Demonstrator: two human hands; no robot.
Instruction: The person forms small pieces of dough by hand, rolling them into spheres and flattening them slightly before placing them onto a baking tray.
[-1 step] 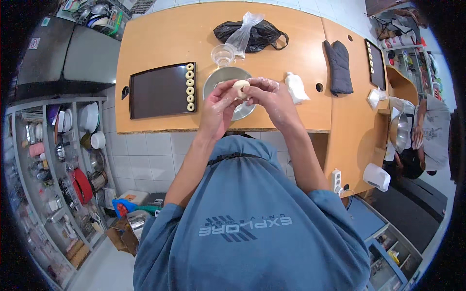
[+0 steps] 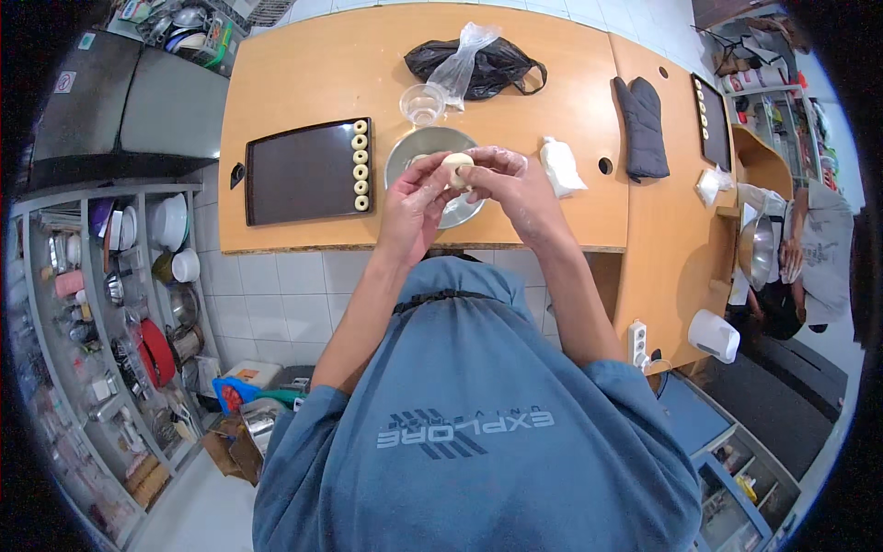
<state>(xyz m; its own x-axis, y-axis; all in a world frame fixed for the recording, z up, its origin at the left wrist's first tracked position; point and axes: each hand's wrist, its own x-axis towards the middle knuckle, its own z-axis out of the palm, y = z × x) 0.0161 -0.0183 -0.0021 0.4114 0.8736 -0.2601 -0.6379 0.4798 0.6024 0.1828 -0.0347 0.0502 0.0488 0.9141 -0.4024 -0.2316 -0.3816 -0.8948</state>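
A small pale ring of dough (image 2: pixel 457 163) is held between both hands, above a metal mixing bowl (image 2: pixel 402 152). My left hand (image 2: pixel 417 195) has its fingers closed on the ring's left side. From the other side, my right hand (image 2: pixel 515 186) grips it, the thumb pressed at the hole. Flour whitens the fingers of both hands. The bowl's contents are mostly hidden under my hands. To the left lies a dark baking tray (image 2: pixel 299 177) with a column of several dough rings (image 2: pixel 360 156) along its right edge.
Behind the bowl stand a clear plastic cup (image 2: pixel 422 105) and a black plastic bag (image 2: pixel 501 74). A white bag of powder (image 2: pixel 561 166) and a dark oven mitt (image 2: pixel 646 129) lie to the right. Farther right, a co-worker (image 2: pixel 819 258) sits by another metal bowl (image 2: pixel 758 250) and a second tray (image 2: pixel 713 129).
The right thumb and fingers have shifted very slightly around the dough ring. Everything else on the table looks the same.
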